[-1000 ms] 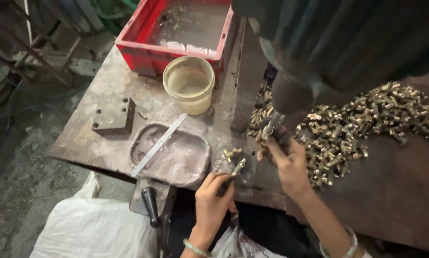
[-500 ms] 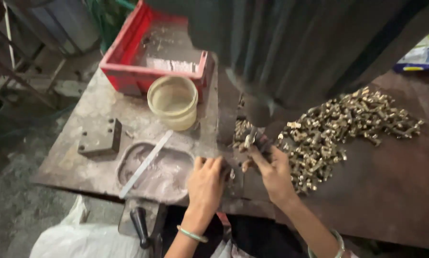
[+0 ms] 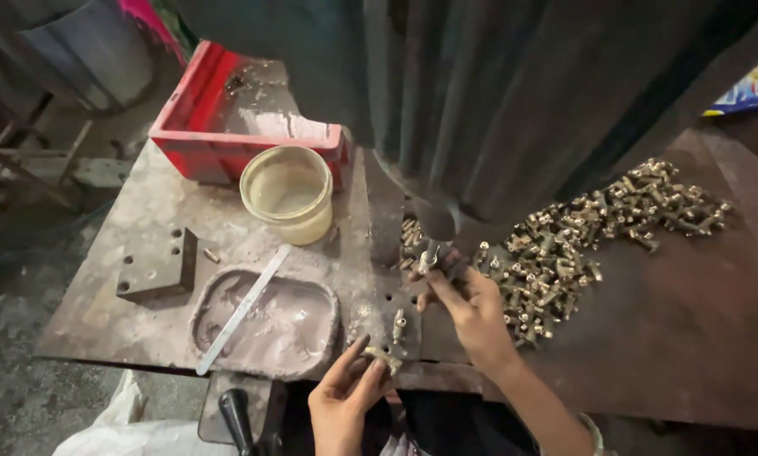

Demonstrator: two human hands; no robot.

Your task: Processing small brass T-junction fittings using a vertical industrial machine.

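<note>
My right hand [image 3: 472, 308] pinches a small brass fitting [image 3: 428, 257] and holds it up under the head of a dark machine [image 3: 497, 110]. My left hand [image 3: 345, 401] is at the near table edge, its fingertips on another small brass fitting [image 3: 385, 358]. A third loose brass piece [image 3: 398, 323] lies on the plate between the two hands. A large heap of brass fittings [image 3: 582, 232] spreads over the table just right of my right hand.
A worn metal table [image 3: 143, 329] carries a cream plastic cup [image 3: 288, 192], a red tray [image 3: 227, 127], a drilled steel block [image 3: 155, 263] and a shallow metal dish [image 3: 265, 325] with a flat steel strip [image 3: 244, 308] across it. A black handle [image 3: 235, 418] sticks out below the edge.
My left hand has drawn back from the machine toward the near table edge with a brass piece at its fingertips. My right hand stays under the machine head. The camera has moved closer.
</note>
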